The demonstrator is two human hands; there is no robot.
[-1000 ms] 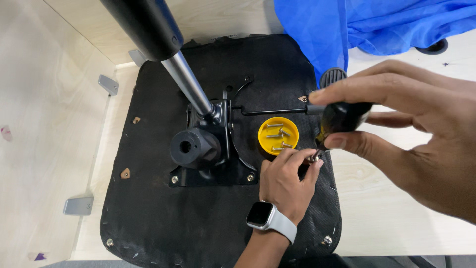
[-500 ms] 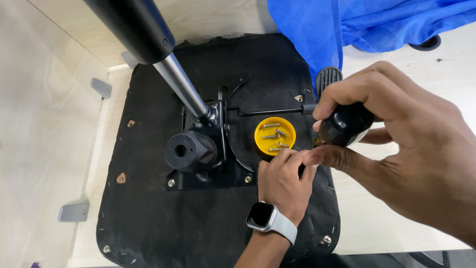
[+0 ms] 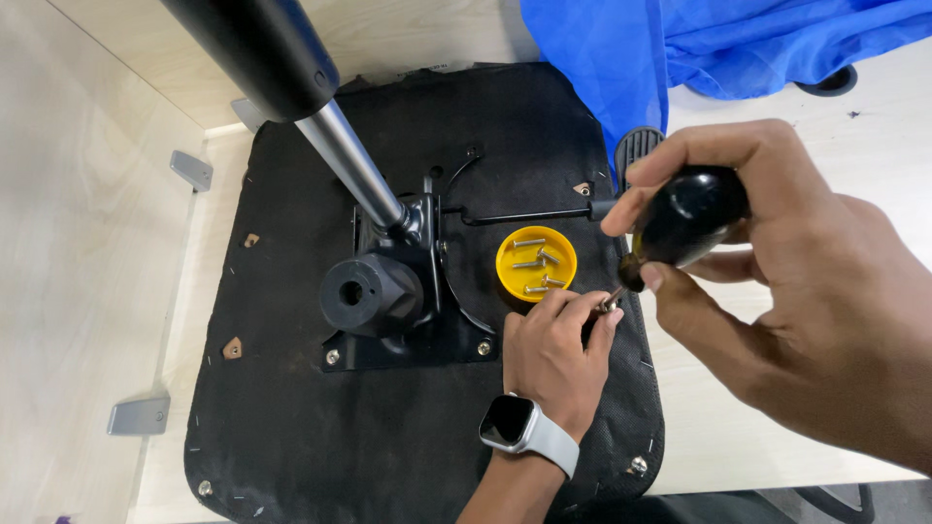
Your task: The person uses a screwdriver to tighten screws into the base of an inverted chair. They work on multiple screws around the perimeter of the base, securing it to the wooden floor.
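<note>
1. Your right hand (image 3: 777, 291) stays closed around the black screwdriver handle (image 3: 684, 218), now tilted further upright.
2. Your left hand (image 3: 553, 354) still pinches the screw (image 3: 610, 303) at the yellow dish's (image 3: 510, 254) 4 o'clock, on the seat base (image 3: 388, 427).

Crowded middle, open lower left

On the black seat base (image 3: 291, 437), the gas cylinder (image 3: 320, 126) and metal mechanism (image 3: 398, 301) block the middle; the yellow cap (image 3: 536, 262) and both hands crowd the right edge. Bare fabric lies toward the near left corner.
</note>
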